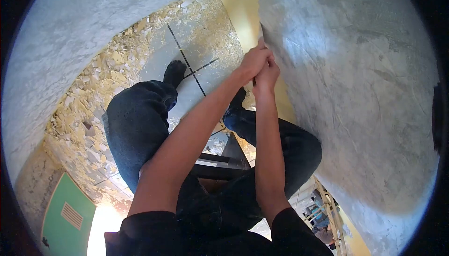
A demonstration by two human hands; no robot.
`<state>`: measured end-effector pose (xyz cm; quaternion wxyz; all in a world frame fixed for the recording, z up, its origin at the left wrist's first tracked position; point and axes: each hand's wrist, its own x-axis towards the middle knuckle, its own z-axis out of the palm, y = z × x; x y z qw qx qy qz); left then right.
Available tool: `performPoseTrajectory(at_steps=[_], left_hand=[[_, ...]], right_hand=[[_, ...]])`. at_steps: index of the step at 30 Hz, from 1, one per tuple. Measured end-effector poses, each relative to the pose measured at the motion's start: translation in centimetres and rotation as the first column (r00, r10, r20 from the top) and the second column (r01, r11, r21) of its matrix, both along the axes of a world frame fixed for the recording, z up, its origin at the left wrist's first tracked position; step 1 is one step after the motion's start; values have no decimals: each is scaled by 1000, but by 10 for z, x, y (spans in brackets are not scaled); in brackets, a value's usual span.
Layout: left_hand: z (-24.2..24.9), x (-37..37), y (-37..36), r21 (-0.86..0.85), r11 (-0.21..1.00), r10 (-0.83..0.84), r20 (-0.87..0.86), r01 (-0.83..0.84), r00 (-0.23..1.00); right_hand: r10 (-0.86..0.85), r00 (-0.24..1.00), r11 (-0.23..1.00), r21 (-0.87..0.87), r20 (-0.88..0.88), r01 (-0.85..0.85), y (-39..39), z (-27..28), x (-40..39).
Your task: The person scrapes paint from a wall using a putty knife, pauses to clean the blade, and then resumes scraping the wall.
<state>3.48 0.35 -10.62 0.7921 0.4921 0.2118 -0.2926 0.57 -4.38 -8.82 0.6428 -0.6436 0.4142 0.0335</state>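
My left hand (254, 62) and my right hand (268, 75) are closed together, one against the other, close to the wall on the right. Between them they grip what looks like a scraper, mostly hidden by my fingers. Its thin dark blade (262, 30) shows just beyond the fingertips, at the border between the yellow strip (241, 10) and the bare grey wall (336, 83). One finger of my left hand stretches forward along the tool.
Flakes of yellow and white paint (105, 80) litter the floor, thickest along the left wall (70, 45). My knees are bent over a dark seat (217, 171). Behind are a green door (68, 209) and a wooden ladder-like frame (333, 214).
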Motion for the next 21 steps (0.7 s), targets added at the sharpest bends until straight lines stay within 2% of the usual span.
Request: performPoseTrajectory(at_steps=[2, 3, 4, 6, 7, 8, 10, 11, 12, 14, 16, 19, 21], left_hand=[[-10, 2, 5, 168, 985, -61, 85, 46, 994], [-13, 4, 7, 113, 990, -95, 55, 88, 994], [-12, 2, 5, 112, 990, -93, 57, 86, 994], [-7, 1, 2, 72, 990, -125, 17, 124, 992], [-2, -2, -1, 223, 973, -88, 97, 65, 991], [-4, 5, 4, 228, 972, -81, 103, 56, 991], [-11, 10, 12, 241, 961, -180, 173, 135, 968], [-12, 9, 14, 206, 976, -116, 229, 68, 967], [-10, 5, 9, 197, 977, -119, 223, 75, 967], [-1, 7, 3, 90, 996, -14, 30, 12, 999], [0, 9, 3, 90, 996, -10, 57, 5, 998], [2, 9, 8, 122, 992, -17, 101, 5, 995], [0, 15, 11, 110, 993, 22, 115, -34, 993]], right_hand=[[-9, 994, 999, -42, 110, 13, 5, -23, 7], [55, 998, 997, -51, 7, -54, 0, -21, 8], [56, 998, 997, -53, 8, -56, -2, -16, 3], [13, 993, 999, -35, 119, -9, -4, -4, -6], [23, 992, 999, -30, 125, -19, 0, -3, -3], [46, 993, 998, -57, 108, -40, 2, -3, 0], [58, 996, 995, -84, 71, -52, 6, -9, -1], [41, 998, 995, -89, 51, -36, 10, -14, 4], [28, 999, 995, -98, 33, -25, 10, -15, 6], [57, 997, 990, -132, 42, -51, 4, -5, 7], [-40, 995, 998, 46, 88, 36, 5, 10, 0], [17, 992, 999, 48, 126, -24, 0, -23, 21], [11, 994, 999, 38, 104, -15, 2, -13, 20]])
